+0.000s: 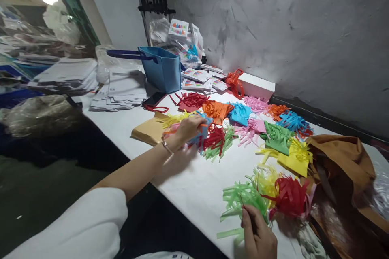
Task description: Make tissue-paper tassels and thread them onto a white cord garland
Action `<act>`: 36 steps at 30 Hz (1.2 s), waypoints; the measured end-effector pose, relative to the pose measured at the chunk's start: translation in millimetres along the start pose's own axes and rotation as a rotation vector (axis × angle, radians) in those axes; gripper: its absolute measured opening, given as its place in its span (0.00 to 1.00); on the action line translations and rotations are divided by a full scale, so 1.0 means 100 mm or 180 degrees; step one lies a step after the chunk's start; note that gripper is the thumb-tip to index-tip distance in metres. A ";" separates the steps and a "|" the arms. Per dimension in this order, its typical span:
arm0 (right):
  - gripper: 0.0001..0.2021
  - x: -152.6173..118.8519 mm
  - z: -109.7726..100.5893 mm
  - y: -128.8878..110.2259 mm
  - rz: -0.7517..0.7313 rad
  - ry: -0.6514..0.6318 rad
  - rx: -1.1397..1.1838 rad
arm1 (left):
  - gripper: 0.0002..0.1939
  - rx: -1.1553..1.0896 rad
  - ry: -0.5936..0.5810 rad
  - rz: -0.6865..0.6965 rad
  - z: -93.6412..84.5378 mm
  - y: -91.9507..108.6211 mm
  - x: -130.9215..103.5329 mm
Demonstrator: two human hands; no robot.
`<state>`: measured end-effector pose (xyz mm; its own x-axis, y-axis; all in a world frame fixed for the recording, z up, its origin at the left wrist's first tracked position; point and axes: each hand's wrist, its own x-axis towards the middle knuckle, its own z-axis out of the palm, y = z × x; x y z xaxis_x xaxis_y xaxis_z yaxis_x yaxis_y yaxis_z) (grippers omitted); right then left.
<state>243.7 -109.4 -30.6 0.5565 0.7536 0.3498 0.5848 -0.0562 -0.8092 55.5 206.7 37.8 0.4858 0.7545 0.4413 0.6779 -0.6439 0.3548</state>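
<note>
My left hand [190, 130] reaches across the white table, its fingers curled down onto a bunch of blue, pink and orange fringed paper strips [201, 137]. A red paper fringe [214, 137] and a pale green one lie right beside it. At the front, my right hand [258, 230] is closed in a pinch on a thin dark red strand [242, 201]. Just beyond its fingertips spreads a light green paper tassel [243, 194], with a yellow tassel [267, 180] and a red tassel [290, 197] next to it. My right palm is partly out of view.
Several coloured fringe bundles, such as an orange one [217, 111] and a green one [277, 136], lie mid-table. Behind stand a blue bag [164, 71], printed packets [196, 75] and a white box [257, 85]. Paper stacks [121, 89] are left; brown cloth [343, 162] is right.
</note>
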 end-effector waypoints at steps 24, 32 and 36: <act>0.05 0.47 0.12 -0.50 -0.0262 -0.0475 0.1120 | 0.15 -0.1415 -0.0507 0.1332 -0.30 0.91 -1.37; 0.09 0.25 0.15 -0.67 -0.0898 -0.0635 0.1157 | 0.18 -0.2817 -0.0982 -0.0354 -0.27 1.31 -1.59; 0.07 0.13 0.14 -0.62 -0.0270 -0.0774 0.1818 | 0.14 -0.3669 -0.1836 -0.0779 -0.17 1.36 -1.51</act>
<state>206.0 -87.3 17.7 0.3326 0.8713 0.3609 0.1758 0.3187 -0.9314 65.6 3.1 33.3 0.7777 0.6269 -0.0465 0.0633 -0.0045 0.9980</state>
